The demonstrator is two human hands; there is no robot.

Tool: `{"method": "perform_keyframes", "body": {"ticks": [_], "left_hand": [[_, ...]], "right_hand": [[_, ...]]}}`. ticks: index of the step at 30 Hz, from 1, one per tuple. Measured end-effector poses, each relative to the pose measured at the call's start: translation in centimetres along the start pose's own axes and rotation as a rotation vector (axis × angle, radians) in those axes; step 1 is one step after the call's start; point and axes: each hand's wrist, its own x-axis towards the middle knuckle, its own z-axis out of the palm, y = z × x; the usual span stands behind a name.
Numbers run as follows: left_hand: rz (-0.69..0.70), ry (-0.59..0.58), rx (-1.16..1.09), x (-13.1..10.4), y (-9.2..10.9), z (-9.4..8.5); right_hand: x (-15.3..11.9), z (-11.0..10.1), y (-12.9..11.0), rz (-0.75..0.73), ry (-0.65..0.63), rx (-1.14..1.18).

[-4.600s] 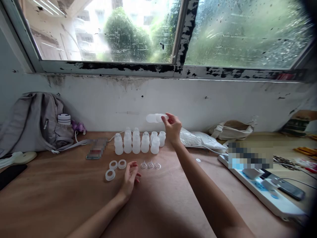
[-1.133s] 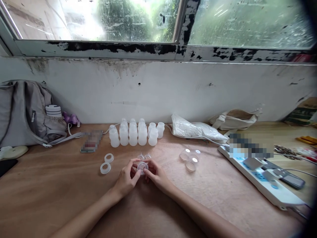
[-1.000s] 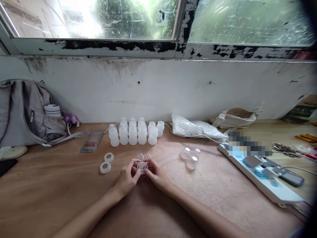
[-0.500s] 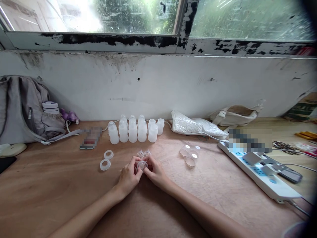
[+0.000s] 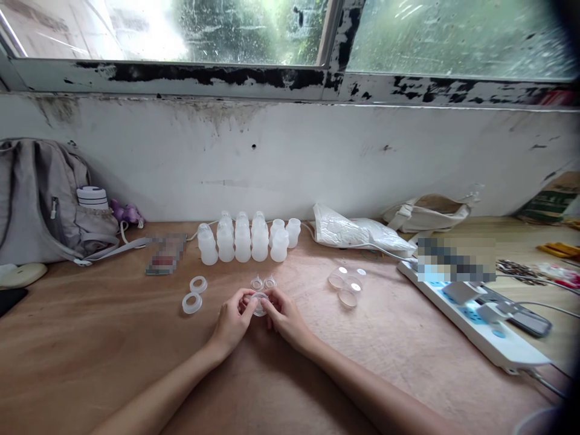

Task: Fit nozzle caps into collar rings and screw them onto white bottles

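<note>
Between my two hands is a clear, round bottle collar ring [image 5: 260, 305], low over the table. My left hand [image 5: 234, 320] grips its left side with thumb and fingers, and my right hand [image 5: 283, 317] pinches the right side. Whether a nipple sits inside the ring I cannot make out. Just beyond my fingertips stand two clear bottle nipples [image 5: 263, 282]. Over to the left lie two white collar rings [image 5: 192, 302]. Several transparent round caps [image 5: 348, 296] rest to the right. Behind them, several frosted baby bottles [image 5: 243, 246] stand in rows, some with covered tops and some with open necks.
A white power strip [image 5: 475, 320] with plugs crosses the right side. At the back are a white plastic package [image 5: 357, 232] and a beige bag [image 5: 426, 214]. A grey backpack [image 5: 40, 205] and a blurred phone-like item [image 5: 165, 255] are on the left.
Both thumbs have shifted up over the collar ring and press nearer its far edge, and the ring has tilted slightly. The other things stay where they were.
</note>
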Motion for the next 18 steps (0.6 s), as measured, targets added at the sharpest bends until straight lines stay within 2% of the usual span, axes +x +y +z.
{"method": "perform_keyframes", "body": {"ticks": [4, 10, 18], "left_hand": [[-0.046, -0.034, -0.023, 0.02, -0.13, 0.09], [-0.047, -0.044, 0.011, -0.27, 0.26, 0.06], [-0.041, -0.041, 0.034, -0.24, -0.21, 0.14]], "right_hand": [[0.04, 0.08, 0.03, 0.039, 0.001, 0.044], [0.03, 0.11, -0.07, 0.036, 0.010, 0.046], [0.04, 0.16, 0.41, 0.020, -0.005, 0.037]]}}
